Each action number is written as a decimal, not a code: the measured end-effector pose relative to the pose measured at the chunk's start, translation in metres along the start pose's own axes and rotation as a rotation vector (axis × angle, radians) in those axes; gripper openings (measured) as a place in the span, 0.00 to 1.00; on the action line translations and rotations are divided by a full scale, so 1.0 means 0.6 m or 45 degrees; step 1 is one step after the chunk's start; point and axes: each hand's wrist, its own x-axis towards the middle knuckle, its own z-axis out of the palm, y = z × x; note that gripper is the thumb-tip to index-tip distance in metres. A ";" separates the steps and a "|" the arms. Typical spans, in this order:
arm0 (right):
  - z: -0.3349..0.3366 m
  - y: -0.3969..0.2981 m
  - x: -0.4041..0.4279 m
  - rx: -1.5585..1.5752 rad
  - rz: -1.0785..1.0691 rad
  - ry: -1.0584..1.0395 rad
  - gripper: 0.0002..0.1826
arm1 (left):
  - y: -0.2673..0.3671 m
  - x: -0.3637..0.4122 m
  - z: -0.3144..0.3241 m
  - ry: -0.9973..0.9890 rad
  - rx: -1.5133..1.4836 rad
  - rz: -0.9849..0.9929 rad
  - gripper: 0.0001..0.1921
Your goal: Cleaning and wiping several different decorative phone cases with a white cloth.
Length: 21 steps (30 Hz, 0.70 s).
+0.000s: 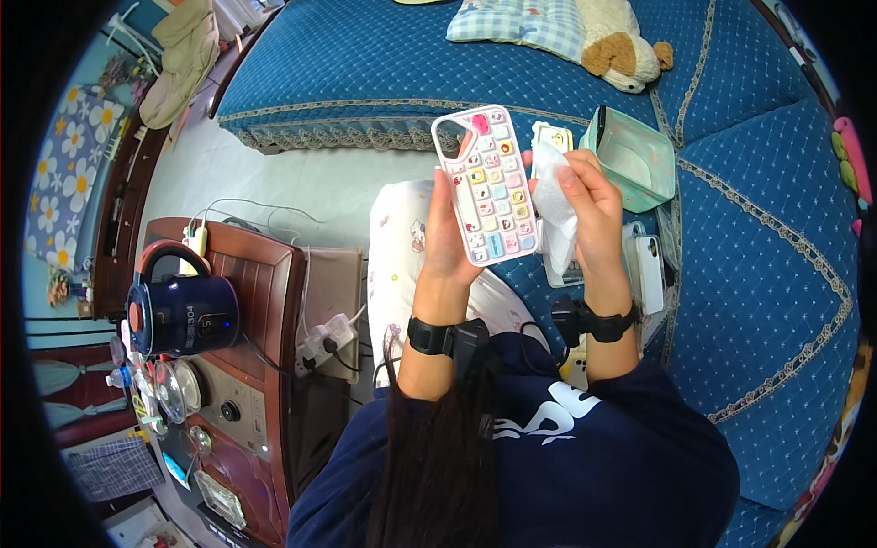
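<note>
A pale pink phone case (488,188) with raised keyboard-like squares and small cartoon pictures is gripped in my left hand (447,240). Its camera cutout is at the upper left, and a bit of finger shows through it. My right hand (595,198) pinches a white tissue or wipe (556,198) just right of the case's edge. Behind the tissue lies a small white-and-yellow patterned case (553,135), partly covered. Clear and white phone cases (649,270) stand beside my right wrist on the blue quilted cover. Both wrists wear black straps with small devices.
A mint-green open bin (634,164) sits on the blue quilted bedspread (767,301) at the right. A plush dog (620,51) and checked pillow (517,27) lie farther back. On my left, a wooden cabinet (257,274) bears a dark blue kettle (183,312); a power strip (325,342) with cords hangs nearby.
</note>
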 end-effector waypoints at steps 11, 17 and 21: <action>0.034 0.004 -0.028 -0.769 -0.478 -0.043 0.08 | -0.008 0.002 0.016 0.277 0.171 0.247 0.31; 0.026 0.012 -0.043 -0.789 -0.424 0.012 0.08 | -0.010 0.001 0.012 0.286 0.263 0.128 0.32; 0.037 0.005 -0.030 -0.740 -0.513 -0.058 0.09 | -0.009 0.004 -0.005 0.270 0.137 0.220 0.32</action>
